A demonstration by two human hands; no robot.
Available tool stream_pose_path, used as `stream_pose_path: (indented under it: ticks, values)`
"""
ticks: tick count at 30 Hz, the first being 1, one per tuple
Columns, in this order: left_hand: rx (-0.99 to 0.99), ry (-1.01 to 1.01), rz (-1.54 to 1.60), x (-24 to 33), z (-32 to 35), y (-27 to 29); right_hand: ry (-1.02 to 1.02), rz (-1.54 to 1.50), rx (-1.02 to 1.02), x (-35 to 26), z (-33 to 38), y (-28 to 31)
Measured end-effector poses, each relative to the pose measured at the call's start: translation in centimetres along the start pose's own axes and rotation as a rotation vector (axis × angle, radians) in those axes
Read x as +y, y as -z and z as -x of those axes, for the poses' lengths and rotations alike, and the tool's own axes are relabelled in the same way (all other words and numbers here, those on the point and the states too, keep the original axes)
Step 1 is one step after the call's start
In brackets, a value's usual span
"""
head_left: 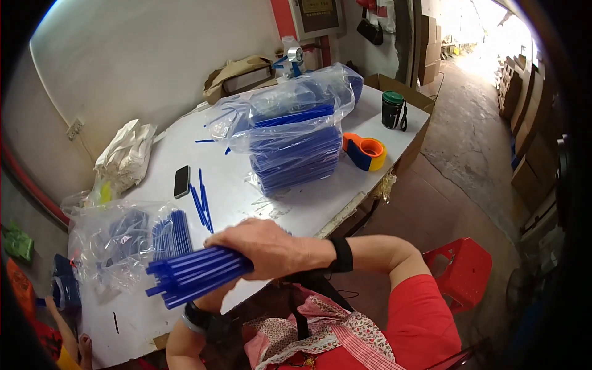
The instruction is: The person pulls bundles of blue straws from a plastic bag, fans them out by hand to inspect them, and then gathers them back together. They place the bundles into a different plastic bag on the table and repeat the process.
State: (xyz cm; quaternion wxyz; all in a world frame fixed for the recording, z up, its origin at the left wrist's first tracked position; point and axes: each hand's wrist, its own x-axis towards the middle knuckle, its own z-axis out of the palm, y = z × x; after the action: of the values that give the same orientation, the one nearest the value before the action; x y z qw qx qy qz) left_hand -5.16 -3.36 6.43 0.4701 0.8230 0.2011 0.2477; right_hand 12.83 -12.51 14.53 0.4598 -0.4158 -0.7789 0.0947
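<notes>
A thick bundle of blue plastic straws (197, 275) is in my right hand (262, 248), whose fingers are wrapped round its right end. The straws lie nearly level and point left over the table's near edge. Beneath the bundle and close to my right hand is my left hand (217, 298); its fingers are hidden behind the straws and the right hand. More blue straws (172, 233) stick out of a clear plastic bag (111, 237) just beyond the bundle. A few loose straws (202, 200) lie on the white table (154, 185).
A large bagged stack of blue straws (296, 154) stands mid-table. Nearby are a phone (182, 181), an orange tape dispenser (365, 152) and a dark green-lidded cup (393, 111). A red stool (459, 271) stands right. Another person's arm (68, 330) shows lower left.
</notes>
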Motion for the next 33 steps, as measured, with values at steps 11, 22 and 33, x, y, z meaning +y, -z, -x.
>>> stream_pose_path:
  ticks: [11, 22, 33]
  values:
    - [-0.129, 0.002, 0.573, 9.0, -29.5, -2.4, 0.064, 0.593, 0.208, 9.4, -10.4, 17.8]
    - [-0.177, 0.382, 0.771, 8.0, -29.9, -5.3, -0.324, 0.91, -0.193, 23.7, -3.6, 21.6]
    - [-0.145, 0.375, 0.725, 7.6, -29.4, -4.2, -0.522, -0.307, -0.012, 17.2, -9.1, 21.2]
